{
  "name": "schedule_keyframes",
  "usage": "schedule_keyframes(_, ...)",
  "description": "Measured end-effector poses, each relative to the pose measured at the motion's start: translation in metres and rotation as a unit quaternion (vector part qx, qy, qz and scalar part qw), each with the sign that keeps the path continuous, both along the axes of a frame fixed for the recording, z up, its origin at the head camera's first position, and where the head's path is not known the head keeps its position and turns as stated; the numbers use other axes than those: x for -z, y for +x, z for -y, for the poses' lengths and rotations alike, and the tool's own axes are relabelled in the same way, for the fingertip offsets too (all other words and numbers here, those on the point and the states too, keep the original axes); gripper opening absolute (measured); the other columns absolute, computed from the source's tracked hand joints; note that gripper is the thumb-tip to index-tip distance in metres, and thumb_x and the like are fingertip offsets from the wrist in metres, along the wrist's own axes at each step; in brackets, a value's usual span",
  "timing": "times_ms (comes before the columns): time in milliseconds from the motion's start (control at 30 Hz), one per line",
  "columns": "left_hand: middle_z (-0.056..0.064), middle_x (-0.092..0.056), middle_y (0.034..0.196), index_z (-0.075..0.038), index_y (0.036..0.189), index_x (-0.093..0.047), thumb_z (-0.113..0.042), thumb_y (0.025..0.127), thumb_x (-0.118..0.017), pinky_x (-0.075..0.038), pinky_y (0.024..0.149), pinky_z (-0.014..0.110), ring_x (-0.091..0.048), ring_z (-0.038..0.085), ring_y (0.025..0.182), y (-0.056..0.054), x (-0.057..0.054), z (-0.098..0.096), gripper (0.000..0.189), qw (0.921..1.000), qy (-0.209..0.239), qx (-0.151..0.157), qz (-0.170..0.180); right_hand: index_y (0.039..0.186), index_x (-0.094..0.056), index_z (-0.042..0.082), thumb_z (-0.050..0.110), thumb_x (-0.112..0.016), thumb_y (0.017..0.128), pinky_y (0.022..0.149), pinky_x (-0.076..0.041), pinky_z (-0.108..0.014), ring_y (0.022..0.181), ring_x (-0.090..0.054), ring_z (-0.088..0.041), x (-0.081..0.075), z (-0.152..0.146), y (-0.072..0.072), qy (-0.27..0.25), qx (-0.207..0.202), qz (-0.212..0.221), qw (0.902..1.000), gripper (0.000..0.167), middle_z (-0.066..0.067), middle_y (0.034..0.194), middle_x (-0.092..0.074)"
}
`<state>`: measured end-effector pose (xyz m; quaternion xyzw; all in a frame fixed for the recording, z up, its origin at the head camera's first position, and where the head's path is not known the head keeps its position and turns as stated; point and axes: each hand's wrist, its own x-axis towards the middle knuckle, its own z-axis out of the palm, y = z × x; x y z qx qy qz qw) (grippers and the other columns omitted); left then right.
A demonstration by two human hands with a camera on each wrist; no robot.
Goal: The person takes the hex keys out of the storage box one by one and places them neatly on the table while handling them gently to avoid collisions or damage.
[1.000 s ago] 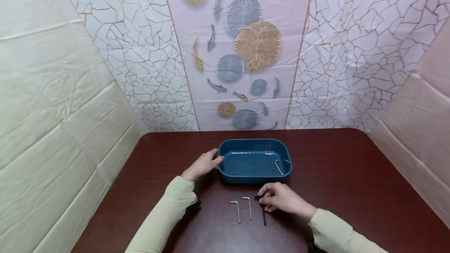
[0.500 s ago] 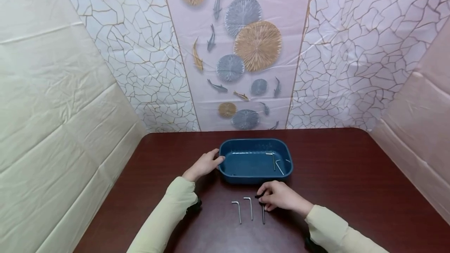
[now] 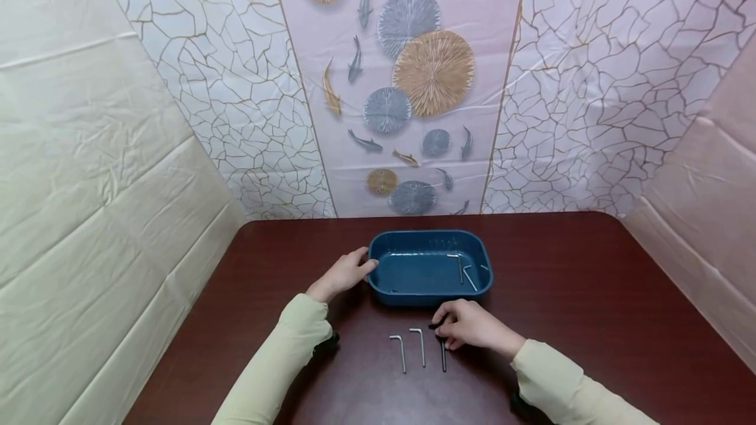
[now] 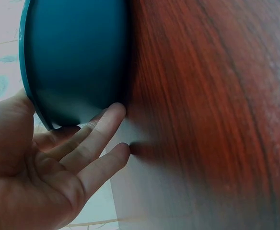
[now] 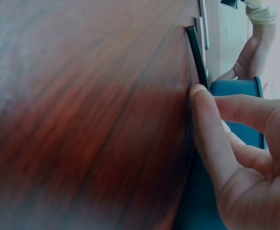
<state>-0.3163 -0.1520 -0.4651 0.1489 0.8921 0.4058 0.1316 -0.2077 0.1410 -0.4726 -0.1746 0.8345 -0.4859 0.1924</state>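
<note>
In the head view my left hand (image 3: 344, 274) holds the left end of a blue tray (image 3: 413, 300), thumb over the rim and fingers against the outer wall. The left wrist view shows those fingers (image 4: 101, 139) low beside the wall, near the tabletop. My right hand (image 3: 469, 328), in front of the tray, pinches a black hex key (image 3: 444, 361) between thumb and fingertips, its bend partly covered. Left of it lie two silver hex keys, one nearer (image 3: 422, 349) and one farther left (image 3: 403, 356). The right wrist view shows the black shaft (image 5: 196, 52) beyond the fingertips.
Inside the tray, toward its right end, lie a long hex key (image 3: 460, 269), a slanted one (image 3: 470, 278) and a small short piece (image 3: 484, 267). A dark red wooden table (image 3: 561, 294) carries everything. Patterned cloth (image 3: 413, 149) hangs behind it.
The black hex key has shifted slightly toward the tray with my right hand, its grip kept. My left hand stays on the tray. The two silver hex keys have not moved on the table.
</note>
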Motion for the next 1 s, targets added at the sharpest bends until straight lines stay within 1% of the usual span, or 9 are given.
schedule_keyframes(133, 0.004, -0.067, 0.088, -0.001, 0.148, -0.042, -0.034, 0.106, -0.052, -0.047, 0.084, 0.039, -0.064, 0.024, 0.087, -0.0011, 0.0005, -0.0002, 0.054, 1.0, -0.001, 0.0, -0.002, 0.102, -0.068, -0.005, 0.001, -0.067, 0.091, 0.058, -0.058, -0.036, 0.062, -0.067, -0.022, -0.0001, -0.0001, -0.0006, 0.001, 0.002, 0.003, 1.0, 0.013, -0.008, 0.076, -0.066)
schedule_keyframes(300, 0.004, -0.067, 0.086, -0.001, 0.146, -0.045, -0.032, 0.106, -0.053, -0.047, 0.079, 0.038, -0.064, 0.026, 0.086, -0.0009, 0.0024, -0.0004, 0.051, 1.0, 0.001, 0.003, -0.004, 0.102, -0.068, -0.004, 0.001, -0.067, 0.091, 0.058, -0.058, -0.037, 0.062, -0.068, -0.022, 0.0004, -0.0002, 0.0001, 0.002, 0.002, 0.005, 1.0, 0.012, -0.009, 0.076, -0.067)
schedule_keyframes(533, 0.005, -0.067, 0.09, -0.001, 0.146, -0.045, -0.031, 0.107, -0.051, -0.047, 0.083, 0.039, -0.064, 0.026, 0.088, 0.0008, 0.0, -0.0021, 0.049, 1.0, -0.002, -0.004, -0.008, 0.101, -0.068, -0.005, -0.001, -0.068, 0.09, 0.056, -0.057, -0.037, 0.061, -0.067, -0.022, -0.0005, 0.0006, 0.0007, 0.007, 0.005, -0.012, 0.9999, 0.012, -0.009, 0.075, -0.066)
schedule_keyframes(667, 0.006, -0.068, 0.091, 0.0, 0.144, -0.046, -0.03, 0.107, -0.052, -0.048, 0.082, 0.039, -0.064, 0.024, 0.087, 0.0007, 0.0, -0.0025, 0.048, 0.9999, -0.001, -0.001, -0.013, 0.1, -0.067, -0.005, -0.002, -0.067, 0.089, 0.055, -0.057, -0.036, 0.06, -0.067, -0.022, -0.0011, 0.0017, 0.0015, 0.009, 0.011, -0.019, 0.9997, 0.011, -0.009, 0.074, -0.066)
schedule_keyframes(767, 0.005, -0.068, 0.09, 0.0, 0.144, -0.046, -0.031, 0.107, -0.052, -0.048, 0.081, 0.038, -0.065, 0.025, 0.087, 0.0, 0.001, -0.002, 0.049, 0.9999, -0.001, 0.001, -0.014, 0.099, -0.067, -0.005, -0.002, -0.067, 0.088, 0.055, -0.057, -0.036, 0.059, -0.067, -0.022, -0.0013, 0.0026, 0.0021, 0.012, 0.015, -0.02, 0.9996, 0.011, -0.009, 0.072, -0.065)
schedule_keyframes(900, 0.005, -0.068, 0.09, 0.0, 0.146, -0.044, -0.033, 0.106, -0.052, -0.048, 0.081, 0.038, -0.065, 0.025, 0.088, -0.0002, 0.0017, -0.0012, 0.052, 1.0, 0.0, 0.001, -0.01, 0.099, -0.067, -0.004, -0.002, -0.067, 0.088, 0.055, -0.057, -0.036, 0.058, -0.067, -0.022, -0.0025, 0.0035, 0.0026, 0.016, 0.017, -0.02, 0.9995, 0.01, -0.009, 0.072, -0.065)
schedule_keyframes(1000, 0.005, -0.068, 0.091, -0.001, 0.145, -0.045, -0.033, 0.106, -0.052, -0.048, 0.081, 0.038, -0.064, 0.023, 0.087, 0.0005, 0.0009, -0.0014, 0.051, 1.0, 0.002, 0.0, -0.008, 0.098, -0.067, -0.004, -0.002, -0.067, 0.088, 0.054, -0.057, -0.036, 0.058, -0.067, -0.022, -0.0034, 0.0038, 0.0026, 0.018, 0.018, -0.02, 0.9995, 0.01, -0.009, 0.072, -0.065)
